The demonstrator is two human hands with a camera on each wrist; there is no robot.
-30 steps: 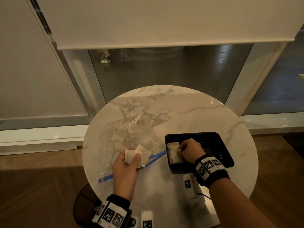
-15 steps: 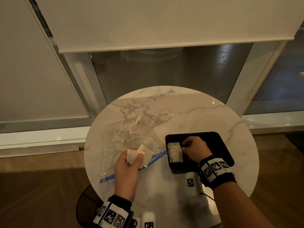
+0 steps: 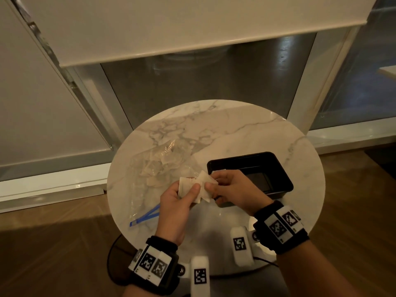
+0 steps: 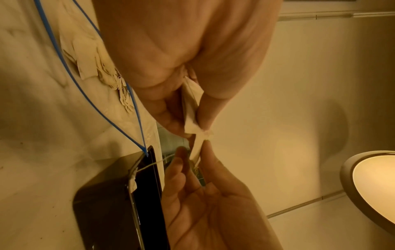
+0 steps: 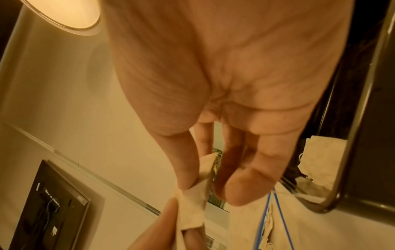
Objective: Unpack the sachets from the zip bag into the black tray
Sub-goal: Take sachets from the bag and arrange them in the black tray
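My left hand pinches a few sachets, thumb on top; can't count them, they overlap. Right hand pinches the edge of one. Both grips sit just left of the tray, above the tabletop. Right hand hides the tray's near-left corner; one sachet inside shows in right wrist view. Bag lies left, contents blurry through plastic. No legible print; wristband shows square codes only.
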